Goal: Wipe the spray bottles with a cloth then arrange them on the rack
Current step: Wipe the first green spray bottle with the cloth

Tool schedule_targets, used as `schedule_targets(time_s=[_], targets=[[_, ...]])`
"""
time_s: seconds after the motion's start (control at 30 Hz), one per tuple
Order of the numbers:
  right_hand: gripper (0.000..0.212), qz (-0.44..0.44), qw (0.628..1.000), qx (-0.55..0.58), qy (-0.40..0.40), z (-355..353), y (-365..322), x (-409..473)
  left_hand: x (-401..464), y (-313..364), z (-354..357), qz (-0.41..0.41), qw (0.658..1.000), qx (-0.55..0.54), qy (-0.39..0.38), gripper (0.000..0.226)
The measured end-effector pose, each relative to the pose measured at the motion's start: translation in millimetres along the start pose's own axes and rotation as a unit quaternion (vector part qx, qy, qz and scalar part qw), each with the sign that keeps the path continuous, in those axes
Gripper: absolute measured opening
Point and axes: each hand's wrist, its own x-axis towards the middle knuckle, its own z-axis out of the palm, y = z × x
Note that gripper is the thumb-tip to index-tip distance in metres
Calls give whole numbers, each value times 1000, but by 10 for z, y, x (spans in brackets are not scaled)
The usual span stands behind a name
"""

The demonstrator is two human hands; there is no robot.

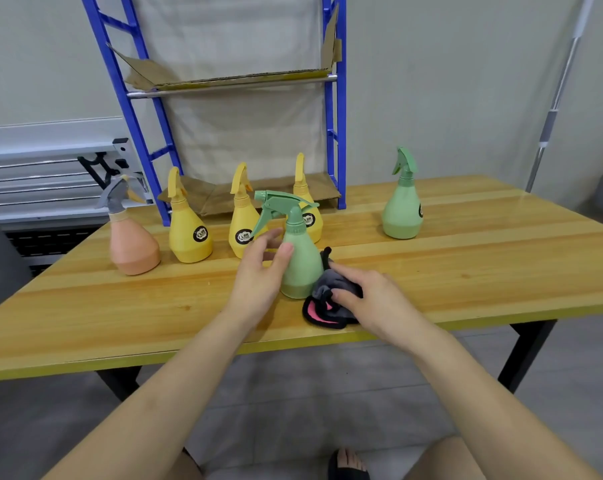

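Right hand (369, 296) bunching grey cloth (331, 299), fingers curled on it; left hand (258, 271), fingers apart, steadying green spray bottle (300, 265) for wiping.

Bright, even indoor light, soft shadows, wide-angle bending at edges.

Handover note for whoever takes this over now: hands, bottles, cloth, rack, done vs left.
Left hand: open, thumb against the near green bottle, no full grip.
Right hand: holds the dark cloth on the table, beside that bottle's base.
Also on the table: pink bottle, three yellow bottles, far green bottle.
Blue rack behind: no bottles on it.
Done: none racked; wiping cannot be judged.
Left: wipe, then rack all six.
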Motion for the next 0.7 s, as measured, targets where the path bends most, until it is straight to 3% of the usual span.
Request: schedule_targets(time_s=[0.1, 0.2, 0.33, 0.47, 0.53, 0.7], targets=[[56, -9, 1000, -5, 9, 72, -123, -95, 23, 93, 133, -1, 999, -13, 37, 37], [49, -13, 1000, 1, 17, 159, -194, -163, 101, 134, 192, -7, 999, 13, 37, 43], [57, 26, 999, 24, 25, 160, -140, -54, 108, 110, 102, 7, 999, 15, -38, 43], [51, 24, 998, 17, -50, -37, -41, 183, 110, 96, -10, 17, 994, 5, -108, 31], [47, 20, 997, 11, -77, -92, -20, 215, 151, 121, -48, 4, 992, 26, -125, 36], [53, 6, 998, -16, -55, -24, -50, 141, 135, 152, -40, 1, 982, 187, -29, 50]])
